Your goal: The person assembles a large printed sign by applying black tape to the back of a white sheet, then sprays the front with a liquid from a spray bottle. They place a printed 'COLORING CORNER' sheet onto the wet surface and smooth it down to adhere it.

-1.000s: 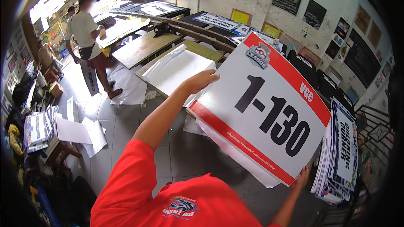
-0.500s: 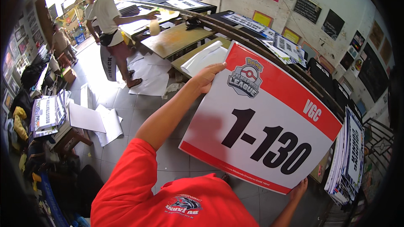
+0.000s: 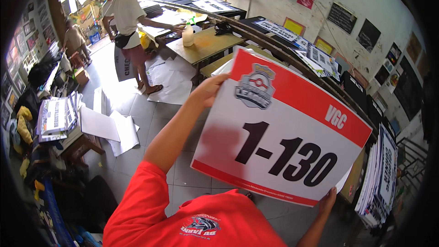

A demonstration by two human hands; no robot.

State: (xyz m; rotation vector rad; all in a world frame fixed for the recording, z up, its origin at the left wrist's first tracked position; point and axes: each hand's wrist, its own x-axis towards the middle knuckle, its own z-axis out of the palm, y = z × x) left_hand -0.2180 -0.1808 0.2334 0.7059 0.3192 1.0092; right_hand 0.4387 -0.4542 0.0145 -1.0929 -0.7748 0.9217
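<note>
A large white sign board point(image 3: 283, 155) with red bands and big black printing is held tilted in front of my body. My left hand point(image 3: 211, 90) grips its upper left edge, the fingers partly hidden behind it. At the lower right corner, my right hand point(image 3: 328, 200) closes on the same board from below. A white edge point(image 3: 346, 174) shows behind the board's right side; I cannot tell whether it is a second sheet.
Stacked printed boards point(image 3: 384, 174) stand at right. Beyond are a worktable point(image 3: 201, 48) with a bottle point(image 3: 188, 35) and a co-worker point(image 3: 128, 16) reaching toward it. White sheets point(image 3: 171, 82) cover some floor. More boards point(image 3: 55, 119) lean at left beside a wooden stool point(image 3: 80, 148).
The board has turned slightly in my hands, its left side shifting left. My view has swung a little left. The co-worker's bottle, blurred before near the hand, now shows sharply at the worktable.
</note>
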